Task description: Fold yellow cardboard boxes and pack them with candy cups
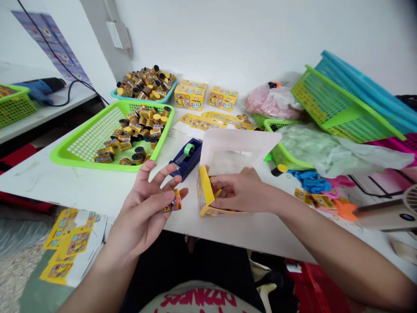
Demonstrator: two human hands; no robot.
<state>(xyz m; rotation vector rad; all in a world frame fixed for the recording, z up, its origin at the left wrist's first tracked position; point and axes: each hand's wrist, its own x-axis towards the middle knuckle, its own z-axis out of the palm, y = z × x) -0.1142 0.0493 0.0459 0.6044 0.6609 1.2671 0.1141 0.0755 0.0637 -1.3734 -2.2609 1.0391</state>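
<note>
My left hand (145,208) pinches a small yellow printed canister (176,200) between thumb and fingers, with the other fingers spread above it. It hovers over the table's front edge, left of a yellow cardboard box (204,198). The box stands with its white-lined lid (239,141) raised at the back. My right hand (236,191) reaches inside the box, its fingers curled; whatever they hold is hidden by the hand and the box wall. Behind the left hand sits a dark blue tape dispenser (187,158) with a green roll.
A green basket (81,130) of similar canisters stands left, with a heaped blue basket (169,93) behind. Two closed yellow boxes (190,95) and flat printed cardboard (208,121) lie at the back. Right are bags (325,145), stacked baskets (335,104) and a loose canister (279,169).
</note>
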